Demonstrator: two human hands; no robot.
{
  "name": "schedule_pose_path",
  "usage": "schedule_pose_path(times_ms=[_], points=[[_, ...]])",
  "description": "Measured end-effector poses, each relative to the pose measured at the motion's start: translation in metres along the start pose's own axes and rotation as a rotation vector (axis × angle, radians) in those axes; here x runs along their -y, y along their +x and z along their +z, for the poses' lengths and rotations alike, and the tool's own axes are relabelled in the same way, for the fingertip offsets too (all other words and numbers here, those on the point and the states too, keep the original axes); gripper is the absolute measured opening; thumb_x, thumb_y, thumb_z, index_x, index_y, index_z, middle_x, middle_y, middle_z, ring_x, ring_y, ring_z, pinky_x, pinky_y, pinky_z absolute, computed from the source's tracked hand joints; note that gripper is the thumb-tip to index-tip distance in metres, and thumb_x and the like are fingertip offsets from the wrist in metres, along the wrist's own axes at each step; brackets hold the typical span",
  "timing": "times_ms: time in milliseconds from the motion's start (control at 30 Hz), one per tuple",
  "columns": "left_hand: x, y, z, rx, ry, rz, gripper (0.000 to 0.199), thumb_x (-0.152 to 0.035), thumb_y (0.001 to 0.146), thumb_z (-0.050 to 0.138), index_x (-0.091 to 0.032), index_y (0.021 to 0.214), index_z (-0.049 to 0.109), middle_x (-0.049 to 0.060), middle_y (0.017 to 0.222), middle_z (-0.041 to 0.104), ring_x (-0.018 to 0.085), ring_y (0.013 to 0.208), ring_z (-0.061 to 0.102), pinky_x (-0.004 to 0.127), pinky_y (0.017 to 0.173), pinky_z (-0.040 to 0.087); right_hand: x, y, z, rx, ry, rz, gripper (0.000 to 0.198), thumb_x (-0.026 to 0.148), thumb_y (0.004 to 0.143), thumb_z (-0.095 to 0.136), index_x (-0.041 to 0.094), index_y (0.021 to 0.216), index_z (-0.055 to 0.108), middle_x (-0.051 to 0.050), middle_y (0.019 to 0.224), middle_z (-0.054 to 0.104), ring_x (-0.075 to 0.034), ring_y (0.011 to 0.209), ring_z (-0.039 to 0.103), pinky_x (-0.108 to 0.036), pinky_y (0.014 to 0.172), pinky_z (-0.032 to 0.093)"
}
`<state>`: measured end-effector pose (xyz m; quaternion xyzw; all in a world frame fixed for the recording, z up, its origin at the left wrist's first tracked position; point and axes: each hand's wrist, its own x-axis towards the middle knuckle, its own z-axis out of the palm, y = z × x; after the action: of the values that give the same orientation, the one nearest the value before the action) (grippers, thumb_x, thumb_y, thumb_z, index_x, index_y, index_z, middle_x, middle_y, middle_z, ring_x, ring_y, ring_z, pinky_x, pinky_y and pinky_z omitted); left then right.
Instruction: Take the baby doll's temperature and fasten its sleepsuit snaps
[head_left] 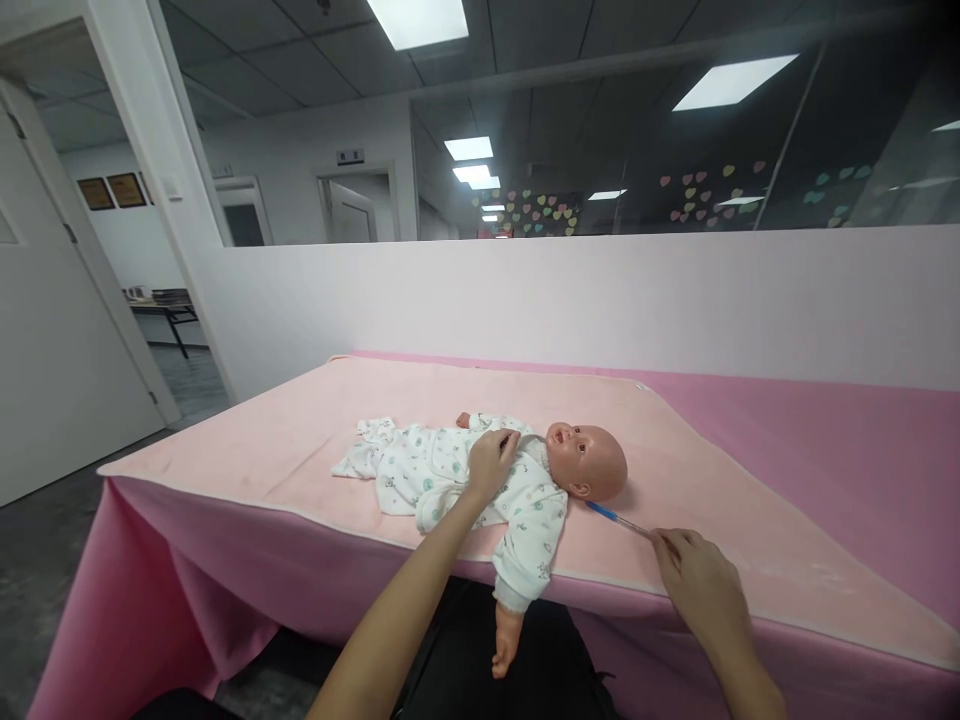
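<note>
A baby doll [589, 462] lies on its back across a peach mat, its bald head to the right. It wears a white printed shirt [529, 535] and matching trousers [409, 465]. My left hand [491, 465] rests over the doll's chest, fingers curled closed at the shirt near the collar; the fingertips are partly hidden. To the right of the doll's head, my right hand [701, 580] pinches the end of a slim stick with a blue tip [602, 511]. That blue tip points at the doll's neck and shoulder. One doll arm [508, 635] hangs past the table's front edge.
The peach mat [735, 530] covers much of a table draped in pink cloth [885, 470]. Behind it stands a low white wall [570, 305] with glass above. At the left are a white door [67, 290] and a doorway showing a folding table [169, 308].
</note>
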<state>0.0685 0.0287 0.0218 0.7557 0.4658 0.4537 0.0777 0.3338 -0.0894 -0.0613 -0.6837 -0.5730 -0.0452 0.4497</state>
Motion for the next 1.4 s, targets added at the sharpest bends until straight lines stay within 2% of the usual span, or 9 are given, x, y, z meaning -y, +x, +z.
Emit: schedule_pose_path(times_ms=[133, 233, 367, 500, 633, 800, 1067, 1233, 1400], points=[[0.001, -0.003, 0.001, -0.053, 0.025, 0.011, 0.034, -0.040, 0.088, 0.031, -0.021, 0.087, 0.060, 0.002, 0.081, 0.064, 0.014, 0.075, 0.055, 0.024, 0.067, 0.038, 0.022, -0.005, 0.007, -0.075, -0.129, 0.079, 0.025, 0.037, 0.074, 0.038, 0.025, 0.075, 0.060, -0.009, 0.081, 0.064, -0.029, 0.074, 0.057, -0.041, 0.063, 0.040], [0.003, -0.004, 0.003, -0.085, 0.027, 0.021, 0.030, -0.040, 0.087, 0.034, -0.021, 0.087, 0.057, 0.001, 0.078, 0.062, 0.013, 0.073, 0.054, 0.024, 0.064, 0.038, 0.062, 0.001, 0.016, -0.090, -0.070, 0.133, 0.030, 0.037, 0.080, 0.036, 0.020, 0.084, 0.060, -0.007, 0.075, 0.064, -0.021, 0.065, 0.058, -0.030, 0.055, 0.039], [0.004, -0.006, 0.004, -0.120, 0.010, 0.040, 0.023, -0.038, 0.086, 0.039, -0.020, 0.086, 0.054, 0.001, 0.080, 0.060, 0.013, 0.073, 0.054, 0.024, 0.065, 0.039, 0.130, 0.027, 0.046, -0.028, 0.064, -0.203, 0.028, 0.031, 0.084, 0.036, 0.018, 0.082, 0.061, -0.005, 0.079, 0.065, -0.015, 0.066, 0.058, -0.023, 0.054, 0.036], [0.005, -0.009, 0.003, -0.150, -0.001, 0.043, 0.018, -0.033, 0.085, 0.041, -0.020, 0.085, 0.052, 0.001, 0.081, 0.060, 0.012, 0.073, 0.054, 0.023, 0.065, 0.040, 0.167, 0.048, 0.091, -0.048, -0.060, -0.364, 0.025, 0.022, 0.084, 0.037, 0.016, 0.075, 0.060, -0.005, 0.071, 0.063, -0.012, 0.058, 0.055, -0.022, 0.047, 0.026], [0.004, -0.013, 0.002, -0.174, -0.024, 0.053, 0.018, -0.031, 0.086, 0.041, -0.019, 0.085, 0.054, 0.001, 0.083, 0.060, 0.012, 0.073, 0.055, 0.024, 0.066, 0.041, 0.164, 0.045, 0.112, -0.126, -0.089, -0.393, 0.025, 0.020, 0.083, 0.037, 0.016, 0.072, 0.059, -0.003, 0.061, 0.060, -0.010, 0.048, 0.049, -0.023, 0.045, 0.022], [0.002, -0.013, 0.003, -0.191, -0.019, 0.071, 0.021, -0.030, 0.086, 0.039, -0.019, 0.086, 0.056, 0.002, 0.082, 0.061, 0.012, 0.072, 0.055, 0.024, 0.067, 0.042, 0.157, 0.040, 0.108, -0.175, 0.119, -0.445, 0.023, 0.016, 0.080, 0.038, 0.017, 0.080, 0.061, -0.002, 0.070, 0.063, -0.011, 0.059, 0.053, -0.020, 0.050, 0.030], [0.005, -0.012, 0.005, -0.186, 0.019, 0.114, 0.019, -0.022, 0.084, 0.042, -0.020, 0.091, 0.060, 0.002, 0.086, 0.064, 0.014, 0.080, 0.056, 0.027, 0.072, 0.042, 0.158, 0.042, 0.109, -0.265, 0.316, -0.454, 0.021, 0.015, 0.080, 0.039, 0.018, 0.079, 0.060, -0.002, 0.075, 0.063, -0.011, 0.066, 0.055, -0.020, 0.060, 0.040], [0.003, -0.012, 0.003, -0.156, 0.053, 0.136, 0.017, -0.017, 0.080, 0.045, -0.020, 0.081, 0.061, 0.001, 0.078, 0.064, 0.014, 0.075, 0.054, 0.027, 0.068, 0.041, 0.157, 0.043, 0.110, -0.301, 0.293, -0.458, 0.023, 0.017, 0.083, 0.038, 0.018, 0.080, 0.061, -0.003, 0.075, 0.063, -0.011, 0.067, 0.056, -0.021, 0.060, 0.040], [0.002, -0.011, 0.003, -0.154, 0.065, 0.157, 0.015, -0.015, 0.078, 0.045, -0.019, 0.078, 0.060, 0.001, 0.074, 0.063, 0.014, 0.073, 0.053, 0.026, 0.066, 0.041, 0.156, 0.043, 0.111, -0.260, 0.211, -0.432, 0.023, 0.020, 0.085, 0.039, 0.017, 0.084, 0.062, -0.004, 0.077, 0.064, -0.012, 0.067, 0.056, -0.021, 0.060, 0.039]])
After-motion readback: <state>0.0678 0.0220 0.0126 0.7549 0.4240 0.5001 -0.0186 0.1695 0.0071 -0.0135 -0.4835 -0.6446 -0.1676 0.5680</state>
